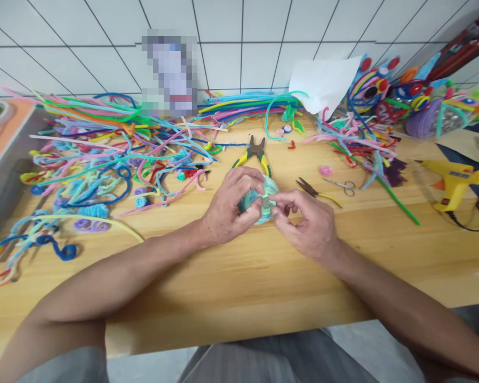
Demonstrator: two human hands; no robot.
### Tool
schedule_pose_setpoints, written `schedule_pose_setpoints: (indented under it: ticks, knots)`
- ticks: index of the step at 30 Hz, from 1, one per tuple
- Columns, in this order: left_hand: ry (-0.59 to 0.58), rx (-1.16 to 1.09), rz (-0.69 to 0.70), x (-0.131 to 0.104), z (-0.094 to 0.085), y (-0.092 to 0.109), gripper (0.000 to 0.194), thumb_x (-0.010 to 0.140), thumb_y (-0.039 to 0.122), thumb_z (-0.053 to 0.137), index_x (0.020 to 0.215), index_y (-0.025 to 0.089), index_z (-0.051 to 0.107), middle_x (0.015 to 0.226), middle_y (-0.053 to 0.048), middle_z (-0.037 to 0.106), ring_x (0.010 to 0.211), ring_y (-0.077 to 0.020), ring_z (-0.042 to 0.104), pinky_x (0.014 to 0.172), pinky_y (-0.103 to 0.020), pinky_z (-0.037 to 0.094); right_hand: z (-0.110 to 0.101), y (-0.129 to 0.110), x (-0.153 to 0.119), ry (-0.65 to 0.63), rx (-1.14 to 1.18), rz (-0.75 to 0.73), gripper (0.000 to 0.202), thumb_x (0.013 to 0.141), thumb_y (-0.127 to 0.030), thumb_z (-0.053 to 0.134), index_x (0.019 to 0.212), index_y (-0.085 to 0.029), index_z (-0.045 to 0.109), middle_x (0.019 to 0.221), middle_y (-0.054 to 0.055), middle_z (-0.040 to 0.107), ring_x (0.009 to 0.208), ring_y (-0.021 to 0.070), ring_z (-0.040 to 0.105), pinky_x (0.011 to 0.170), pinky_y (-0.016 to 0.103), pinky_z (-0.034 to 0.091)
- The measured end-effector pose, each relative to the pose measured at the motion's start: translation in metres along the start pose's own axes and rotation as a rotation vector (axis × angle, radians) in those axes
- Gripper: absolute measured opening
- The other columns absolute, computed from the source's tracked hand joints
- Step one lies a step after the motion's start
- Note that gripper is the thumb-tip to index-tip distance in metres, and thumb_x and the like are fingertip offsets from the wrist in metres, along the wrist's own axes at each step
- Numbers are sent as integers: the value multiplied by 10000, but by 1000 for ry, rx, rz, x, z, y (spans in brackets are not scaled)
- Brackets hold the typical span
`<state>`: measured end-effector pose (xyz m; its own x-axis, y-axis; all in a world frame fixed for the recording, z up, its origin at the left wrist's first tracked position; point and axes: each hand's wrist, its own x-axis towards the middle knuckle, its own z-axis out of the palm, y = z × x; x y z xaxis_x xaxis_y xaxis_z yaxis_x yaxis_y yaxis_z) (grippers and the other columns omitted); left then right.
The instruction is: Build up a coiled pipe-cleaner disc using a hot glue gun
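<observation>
A rounded piece wound in green and blue pipe cleaner [270, 186] is held over the middle of the wooden table. My left hand [237, 205] wraps its curled fingers and thumb round the left side of this piece. On its right side, the thumb and index finger of my right hand [305, 221] are pinched together at its front; whether a small part lies between those fingertips is too small to tell. Just behind the piece lie pliers with yellow-green handles [257, 151], jaws pointing away.
Loose pipe cleaners [99, 159] cover the left side. Small pliers [308, 187] and scissors [345, 186] lie right of my hands. A yellow glue gun [453, 183] stands far right. Decorated figures [369, 90] and a white paper [323, 82] are at the back right.
</observation>
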<state>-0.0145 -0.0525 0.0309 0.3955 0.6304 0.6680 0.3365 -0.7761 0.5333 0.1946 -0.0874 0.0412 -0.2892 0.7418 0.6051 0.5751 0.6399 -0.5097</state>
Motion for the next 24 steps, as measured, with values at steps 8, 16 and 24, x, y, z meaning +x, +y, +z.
schedule_pose_setpoints:
  ticks: [8,16,24]
  knots:
    - [11,19,-17,2,0,3,72,974,188,619,1018,235,587,1133,-75,732,1111,-231,697,997,-439,570,0,1,-1,-6,-26,-16,165,942,-143,646,1037,-260,714,753,-25,726,662,140,683,663,282,565]
    - [-41,-26,-39,1,-4,3,60,1045,201,535,1045,239,582,1178,-82,723,1160,-216,671,1040,-434,544,0,0,-1,-3,-51,-23,171,951,-145,638,1050,-259,719,761,-23,734,657,139,690,670,281,584]
    - [-53,-3,-20,-1,-3,-3,100,1014,244,574,1112,254,556,1234,-87,712,1191,-246,662,1054,-473,533,1,0,0,1,-34,-16,169,949,-144,649,1049,-259,721,761,-21,730,661,141,696,666,277,579]
